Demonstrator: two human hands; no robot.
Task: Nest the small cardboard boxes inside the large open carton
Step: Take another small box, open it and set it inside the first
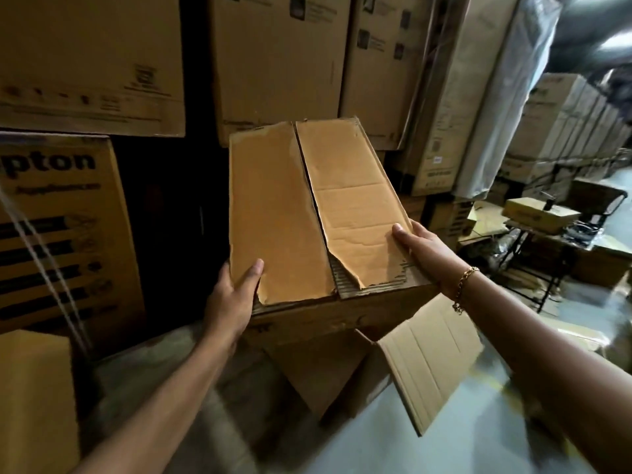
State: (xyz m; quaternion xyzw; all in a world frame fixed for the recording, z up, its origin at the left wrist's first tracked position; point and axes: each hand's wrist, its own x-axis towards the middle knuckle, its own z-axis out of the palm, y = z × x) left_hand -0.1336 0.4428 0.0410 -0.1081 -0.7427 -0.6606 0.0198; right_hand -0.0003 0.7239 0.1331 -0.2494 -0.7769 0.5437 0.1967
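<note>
A small cardboard box (345, 206) with a torn, closed top is held up in the air at the centre of the view. My left hand (231, 299) grips its near left corner, thumb on top. My right hand (424, 249) grips its near right edge, thumb on the top flap; a gold bracelet sits on that wrist. Below the box stands the large open carton (328, 374), with one flap (431, 364) spread out to the right. The inside of the carton is hidden by the held box.
Tall stacks of large cartons (273, 63) form a wall straight ahead and on the left. A printed carton (61, 234) stands at the left, a plain box (34, 398) at the lower left. A metal stand with a box (540, 213) is at the right, on a grey floor.
</note>
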